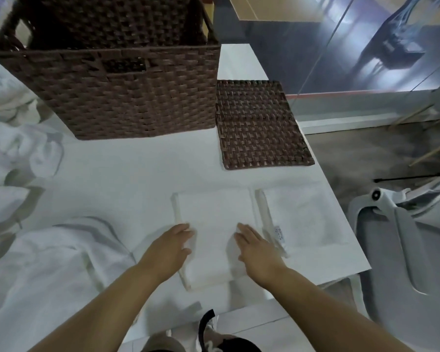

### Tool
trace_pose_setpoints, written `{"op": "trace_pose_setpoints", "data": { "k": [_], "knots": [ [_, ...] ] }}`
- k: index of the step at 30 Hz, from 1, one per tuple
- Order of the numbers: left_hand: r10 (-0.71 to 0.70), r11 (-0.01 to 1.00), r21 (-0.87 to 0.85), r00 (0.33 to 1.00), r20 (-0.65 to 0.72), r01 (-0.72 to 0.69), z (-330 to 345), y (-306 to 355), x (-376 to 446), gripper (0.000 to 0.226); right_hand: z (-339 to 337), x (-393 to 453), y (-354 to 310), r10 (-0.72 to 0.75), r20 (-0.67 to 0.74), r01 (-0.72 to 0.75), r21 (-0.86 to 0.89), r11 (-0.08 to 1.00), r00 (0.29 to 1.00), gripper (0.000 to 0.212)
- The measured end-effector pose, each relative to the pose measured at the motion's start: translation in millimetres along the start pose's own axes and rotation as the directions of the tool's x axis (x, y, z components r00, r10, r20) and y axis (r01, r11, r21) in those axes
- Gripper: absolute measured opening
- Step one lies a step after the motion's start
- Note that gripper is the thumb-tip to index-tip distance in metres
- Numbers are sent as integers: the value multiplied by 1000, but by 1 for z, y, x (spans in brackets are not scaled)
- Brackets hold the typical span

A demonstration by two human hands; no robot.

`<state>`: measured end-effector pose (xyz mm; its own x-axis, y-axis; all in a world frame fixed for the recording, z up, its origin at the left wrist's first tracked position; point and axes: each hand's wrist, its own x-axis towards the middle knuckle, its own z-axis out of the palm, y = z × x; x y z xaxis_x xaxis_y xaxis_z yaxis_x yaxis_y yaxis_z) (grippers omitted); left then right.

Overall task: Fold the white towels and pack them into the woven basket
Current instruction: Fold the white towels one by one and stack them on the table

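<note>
A folded white towel (214,219) lies on the white table in front of me. My left hand (169,247) rests on its left edge with straight fingers. My right hand (254,247) lies flat on its right side, fingers straight. A second folded towel (308,222) with a small label sits just to the right, touching the first. The dark brown woven basket (127,97) stands at the back left of the table, open at the top. Unfolded white towels (48,265) are heaped at my left.
The basket's flat woven lid (259,125) lies to the right of the basket. More crumpled towels (15,148) pile at the far left. The table's right edge (346,212) drops to the floor, where a white chair (404,240) stands.
</note>
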<state>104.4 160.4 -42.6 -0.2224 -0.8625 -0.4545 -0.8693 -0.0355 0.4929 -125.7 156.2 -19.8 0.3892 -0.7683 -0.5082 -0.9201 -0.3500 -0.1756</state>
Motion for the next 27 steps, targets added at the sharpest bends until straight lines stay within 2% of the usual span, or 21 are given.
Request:
{"op": "trace_pose_setpoints", "data": {
  "k": [6, 8, 12, 14, 16, 19, 23, 27],
  "knots": [
    [65, 998, 0, 998, 13, -65, 11, 34, 12, 52, -11, -2, 20, 128, 34, -125, -75, 989, 991, 67],
    [60, 998, -1, 998, 8, -60, 10, 38, 12, 52, -16, -1, 23, 140, 54, -137, -57, 989, 989, 61],
    [27, 1000, -16, 1000, -3, -27, 0, 31, 5, 44, -33, 2, 20, 144, 96, -138, -61, 989, 985, 36],
    [-2, 1000, -2, 1000, -30, 2, -6, 23, -3, 37, -45, 5, 15, 111, 84, -107, -49, 993, 990, 34],
    [-42, 999, -16, 997, -66, 41, -12, 11, -16, 33, -56, 9, 8, 63, 73, -62, -18, 998, 995, 41],
    [-127, 988, -106, 981, -147, 113, -20, -14, -42, 29, -65, 21, -13, -28, 100, 27, 4, 1000, 995, 48],
    [-266, 940, -281, 931, -249, 193, -31, -46, -83, 21, -64, 37, -56, -142, 152, 142, 15, 990, 978, 47],
    [-366, 904, -350, 867, -338, 245, -40, -91, -125, 17, -54, 55, -109, -201, 190, 199, 32, 980, 961, 48]
  ]
}}
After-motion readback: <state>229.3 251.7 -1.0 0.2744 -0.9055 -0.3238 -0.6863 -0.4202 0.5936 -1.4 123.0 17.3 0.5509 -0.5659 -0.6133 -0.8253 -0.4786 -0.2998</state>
